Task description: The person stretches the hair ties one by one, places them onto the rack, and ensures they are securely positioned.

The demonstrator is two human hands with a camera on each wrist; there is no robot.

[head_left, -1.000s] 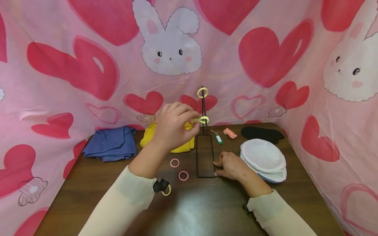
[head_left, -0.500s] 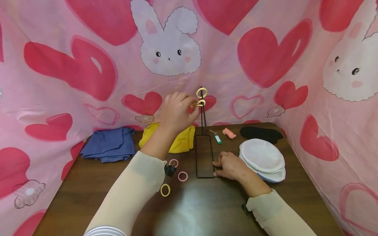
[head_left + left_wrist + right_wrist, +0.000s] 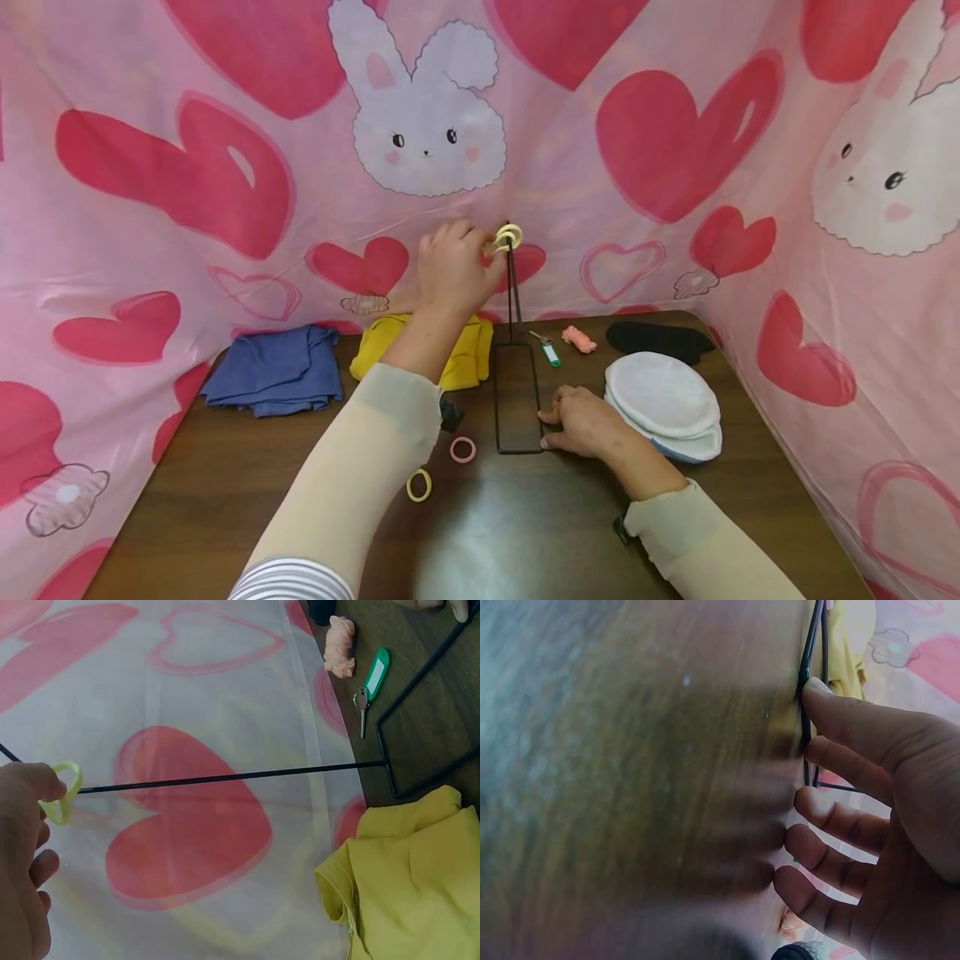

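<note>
Head view: left hand [image 3: 452, 271] raised at upper centre of frame, fingers curled, pinching a small yellow elastic hair ring [image 3: 501, 242] right at the top of the thin black wire upright rod [image 3: 513, 287]. A second yellow ring [image 3: 514, 232] sits at the rod tip, touching or just beside the held one; cannot tell whether the held ring is already around the rod. Rod's long axis runs vertical, rising from the far end of the black wire rectangular base [image 3: 517, 410] lying flat on the dark wooden table [image 3: 225, 492]. Right hand [image 3: 585, 421] rests at the base's right edge, lower centre, fingers loosely bent against the wire. The left hand is the one at the rod tip; the right is well below it. On the table left of the base: a pink hair ring [image 3: 463, 450] and another yellow hair ring [image 3: 419, 485]. Left wrist view: the rod [image 3: 225, 778] crosses the frame horizontally; thumb and fingers [image 3: 30, 787] at left edge pinch the yellow ring [image 3: 64, 796], and the rod's line passes into the ring loop, tip hidden beyond the hand. Right wrist view: blurred; right-hand fingers [image 3: 855, 731] slightly spread and gently bent, the uppermost fingertip pressing the black wire [image 3: 807, 697] onto the wood.
</note>
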